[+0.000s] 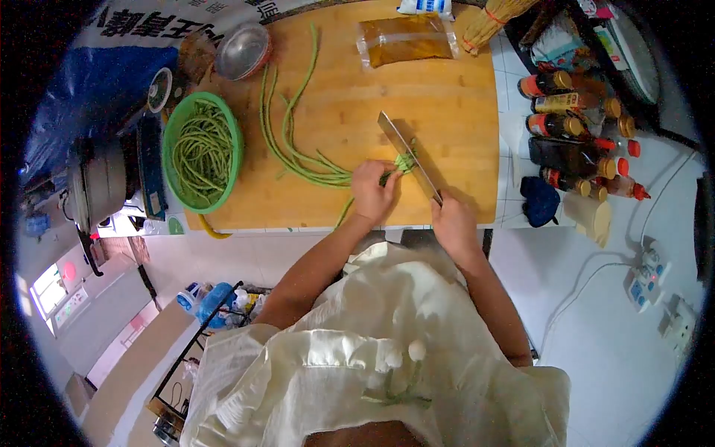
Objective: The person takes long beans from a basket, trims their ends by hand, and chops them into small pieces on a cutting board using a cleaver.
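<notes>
On the wooden cutting board (pixel 447 112), my left hand (pixel 372 190) is closed around a bunch of long green beans (pixel 311 173). Their long ends trail to the left and curve up toward the board's far side. My right hand (pixel 454 222) grips the handle of a cleaver (pixel 406 149), its blade slanting up to the left, just right of my left fingertips. Short bean pieces (pixel 404 162) lie against the blade. The handle is mostly hidden in my fist.
A green basket (pixel 237 153) full of long beans stands on the left, below a metal bowl (pixel 243 51). A sealed bag of brown liquid (pixel 408 39) and a straw brush (pixel 495 22) lie at the far side. Several sauce bottles (pixel 555 125) line the right.
</notes>
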{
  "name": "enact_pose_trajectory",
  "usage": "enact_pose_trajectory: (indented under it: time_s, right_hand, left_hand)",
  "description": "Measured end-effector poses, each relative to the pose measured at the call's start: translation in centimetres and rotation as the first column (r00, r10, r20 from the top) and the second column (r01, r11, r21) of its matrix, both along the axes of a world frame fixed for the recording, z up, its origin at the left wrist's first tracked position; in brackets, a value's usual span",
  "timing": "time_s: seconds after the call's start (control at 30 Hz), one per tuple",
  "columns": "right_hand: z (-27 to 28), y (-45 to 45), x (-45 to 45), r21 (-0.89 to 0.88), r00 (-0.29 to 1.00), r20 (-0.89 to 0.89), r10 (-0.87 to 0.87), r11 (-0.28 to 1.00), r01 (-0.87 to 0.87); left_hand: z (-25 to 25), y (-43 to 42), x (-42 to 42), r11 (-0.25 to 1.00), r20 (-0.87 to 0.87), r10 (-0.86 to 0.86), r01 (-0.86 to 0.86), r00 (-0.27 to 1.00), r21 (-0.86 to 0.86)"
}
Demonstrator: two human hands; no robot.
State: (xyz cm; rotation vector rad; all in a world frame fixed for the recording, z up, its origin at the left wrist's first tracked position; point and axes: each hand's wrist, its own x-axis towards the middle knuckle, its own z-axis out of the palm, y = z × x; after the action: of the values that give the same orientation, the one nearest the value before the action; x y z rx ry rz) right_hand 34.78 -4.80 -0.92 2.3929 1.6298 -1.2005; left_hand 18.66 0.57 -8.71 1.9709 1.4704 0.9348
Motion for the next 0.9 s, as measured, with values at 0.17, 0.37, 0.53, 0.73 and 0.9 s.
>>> enact_pose_trajectory:
  time_s: [0.17, 0.37, 0.53, 0.73, 0.9]
  right_hand:
    - [0.3, 1.4, -1.0, -0.056, 0.998, 0.049, 0.036, 0.998, -0.034]
    - [-1.7, 2.7, -2.8, 0.002, 0.998, 0.066, -0.007, 1.000, 0.006]
    - [-1.9, 1.8, -2.6, 0.030, 0.994, 0.080, -0.081, 0.996, 0.079]
    - [0.0, 1.8, -1.9, 0.101, 0.983, 0.077, -0.169, 0.982, 0.161]
    - [-0.3, 0.4, -1.3, 0.159, 0.993, 0.040, -0.109, 0.982, 0.101]
  left_hand:
    - [-0.7, 0.1, -0.1, 0.997, 0.004, -0.017, 0.016, 1.000, 0.071]
    - [-0.6, 0.0, -0.3, 0.994, 0.002, -0.043, 0.042, 0.999, 0.101]
    - [-0.3, 0.0, -0.4, 0.994, 0.008, -0.057, 0.056, 0.998, 0.099]
    - [0.4, 0.0, -0.7, 0.991, 0.021, -0.083, 0.080, 0.996, 0.111]
    - [-0.2, 0.0, -1.1, 0.990, 0.036, -0.120, 0.116, 0.992, 0.086]
